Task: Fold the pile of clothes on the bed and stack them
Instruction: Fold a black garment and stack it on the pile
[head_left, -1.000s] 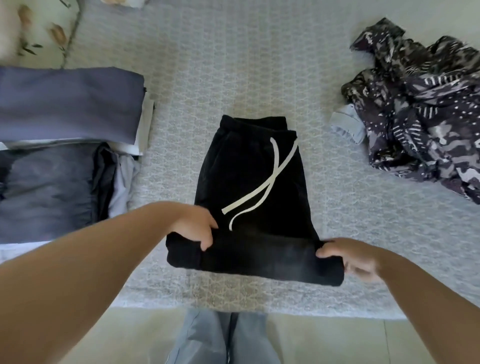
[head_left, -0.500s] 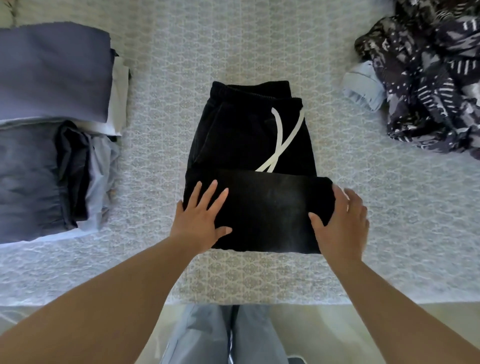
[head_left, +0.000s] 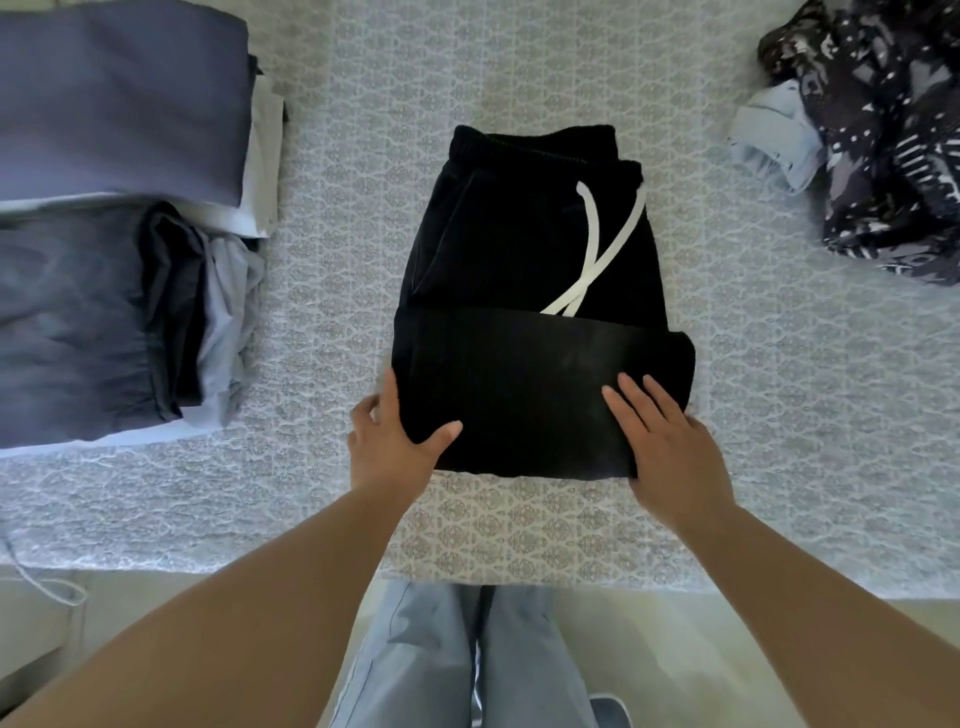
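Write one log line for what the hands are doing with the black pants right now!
step: folding | item: black pants | left hand: grips near-left corner | right hand: flat on lower fold | unfolded pile: far right

We look down on a bed (head_left: 519, 62) covered by a pale grey-blue spread (head_left: 337, 260) with a repeating lace-like pattern running in bands across it. Its near edge crosses the lower part of the view, and below that edge we see a light, plain floor (head_left: 727, 649). A thin white cord (head_left: 47, 584) loops over the edge at lower left. Soft, even daylight falls over the spread, brightest along its middle, with only faint shadows.
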